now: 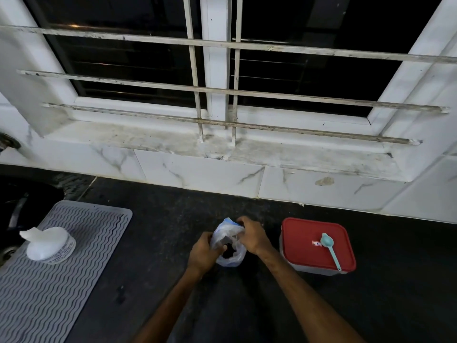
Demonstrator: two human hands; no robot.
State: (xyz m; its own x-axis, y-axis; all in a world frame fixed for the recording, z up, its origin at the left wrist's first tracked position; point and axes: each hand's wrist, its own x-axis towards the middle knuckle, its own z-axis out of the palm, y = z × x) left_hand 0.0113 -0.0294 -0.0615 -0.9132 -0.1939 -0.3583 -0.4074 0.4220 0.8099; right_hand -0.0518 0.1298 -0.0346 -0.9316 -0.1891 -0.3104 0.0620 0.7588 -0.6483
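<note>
A small clear plastic bag (230, 246) with something dark inside stands on the black countertop (173, 243). My left hand (204, 253) grips the bag's left edge with curled fingers. My right hand (252, 235) pinches the bag's upper right edge, next to a bluish part at its top. Both hands hold the mouth of the bag apart. What the dark content is cannot be made out.
A box with a red lid (317, 246) stands just right of the bag, a light blue spoon (330, 248) lying on it. At the left a grey ribbed mat (61, 280) carries a plastic-wrapped container (49, 243). A tiled wall and barred window (222, 90) rise behind.
</note>
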